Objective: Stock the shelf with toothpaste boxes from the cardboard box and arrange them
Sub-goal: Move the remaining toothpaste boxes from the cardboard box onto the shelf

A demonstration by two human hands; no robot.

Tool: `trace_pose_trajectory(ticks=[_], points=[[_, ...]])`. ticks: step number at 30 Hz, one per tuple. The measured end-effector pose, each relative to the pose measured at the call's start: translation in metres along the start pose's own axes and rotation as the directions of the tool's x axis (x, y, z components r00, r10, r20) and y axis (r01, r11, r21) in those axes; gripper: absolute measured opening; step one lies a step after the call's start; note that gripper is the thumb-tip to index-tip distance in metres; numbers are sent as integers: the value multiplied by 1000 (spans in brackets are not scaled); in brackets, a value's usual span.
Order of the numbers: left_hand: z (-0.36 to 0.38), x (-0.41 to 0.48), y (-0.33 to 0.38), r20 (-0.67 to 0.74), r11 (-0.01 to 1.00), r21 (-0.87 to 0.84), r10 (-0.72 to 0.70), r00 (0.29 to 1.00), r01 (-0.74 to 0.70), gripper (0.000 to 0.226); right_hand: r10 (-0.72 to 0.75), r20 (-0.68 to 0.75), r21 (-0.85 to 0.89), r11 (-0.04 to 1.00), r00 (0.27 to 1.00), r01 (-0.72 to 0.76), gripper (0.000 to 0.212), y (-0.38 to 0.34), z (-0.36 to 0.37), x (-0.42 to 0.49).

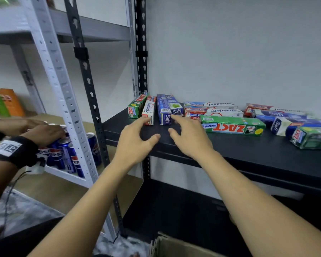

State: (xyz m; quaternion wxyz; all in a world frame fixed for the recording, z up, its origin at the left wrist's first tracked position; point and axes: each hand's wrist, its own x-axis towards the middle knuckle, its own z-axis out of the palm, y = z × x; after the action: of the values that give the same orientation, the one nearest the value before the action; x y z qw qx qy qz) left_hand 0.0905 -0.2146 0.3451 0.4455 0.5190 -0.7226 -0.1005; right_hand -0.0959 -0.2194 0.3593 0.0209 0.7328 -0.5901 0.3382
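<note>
So both hands are up at the left end of the black shelf (248,151), and both are released: fingers spread, nothing in them. The left hand (135,138) has its fingertips right at the front of the white Pepsodent box (149,111), and the right hand (189,138) has its fingertips right by the blue Safi box (163,111). Those two sit in a tidy little row with a green Zact box (136,106) at the far left, all end-on to the camera with the long axis running front to back. The bit that matters imo: the long Zact Whitening box (233,126) lies just to the right of the right hand, with its long axis going left-right along the shelf, so crosswise to the row. The right hand is clearly the nearer one, and I'd guess the box wants a quarter turn before it slots in. More loose boxes (285,115) lie further right. The cardboard box (174,245) is down at the bottom edge, and I can't see what's in it.
</note>
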Motion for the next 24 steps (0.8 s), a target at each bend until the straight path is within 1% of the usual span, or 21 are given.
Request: trace_pose_trajectory(ticks=[3, 5, 7, 8, 10, 12, 14, 15, 17, 19, 21, 22, 24], points=[[1, -36, 13, -45, 997, -38, 69, 997, -71, 52, -68, -68, -7, 998, 995, 67, 45, -7, -1, -34], [8, -60, 19, -38, 993, -36, 114, 993, -116, 46, -141, -177, -14, 990, 974, 141, 37, -10, 2, -62], [19, -84, 18, 4, 988, -15, 153, 988, -153, 40, -180, -295, -55, 984, 938, 172, 31, -9, 6, -94], [25, -96, 16, 27, 987, -5, 159, 987, -159, 39, -191, -324, -77, 981, 927, 176, 29, -7, 8, -111], [40, -119, 8, 75, 991, 4, 131, 989, -132, 38, -198, -323, -106, 979, 926, 172, 25, 3, 14, -144], [58, -147, 1, 131, 997, 9, 81, 988, -83, 38, -129, -251, -81, 990, 959, 112, 24, 18, 24, -177], [81, -179, -6, 228, 998, 36, 47, 973, -56, 38, 1, -125, -30, 1000, 992, -5, 24, 40, 39, -211], [94, -196, -10, 287, 997, 56, 35, 957, -54, 39, 59, -50, -24, 998, 997, -61, 25, 50, 48, -229], [117, -228, -18, 410, 994, 103, 2, 912, -48, 40, 148, 94, -40, 989, 984, -145, 28, 71, 64, -266], [138, -255, -28, 535, 986, 162, -56, 843, -37, 43, 234, 256, -76, 972, 938, -222, 34, 88, 74, -301], [157, -280, -39, 635, 971, 240, -147, 758, -12, 46, 321, 408, -136, 947, 855, -291, 38, 105, 84, -335], [166, -292, -45, 668, 962, 272, -193, 719, 5, 46, 363, 465, -164, 932, 808, -324, 39, 112, 88, -351], [180, -317, -55, 717, 944, 331, -254, 649, 4, 43, 425, 533, -221, 905, 732, -364, 37, 129, 101, -382]])
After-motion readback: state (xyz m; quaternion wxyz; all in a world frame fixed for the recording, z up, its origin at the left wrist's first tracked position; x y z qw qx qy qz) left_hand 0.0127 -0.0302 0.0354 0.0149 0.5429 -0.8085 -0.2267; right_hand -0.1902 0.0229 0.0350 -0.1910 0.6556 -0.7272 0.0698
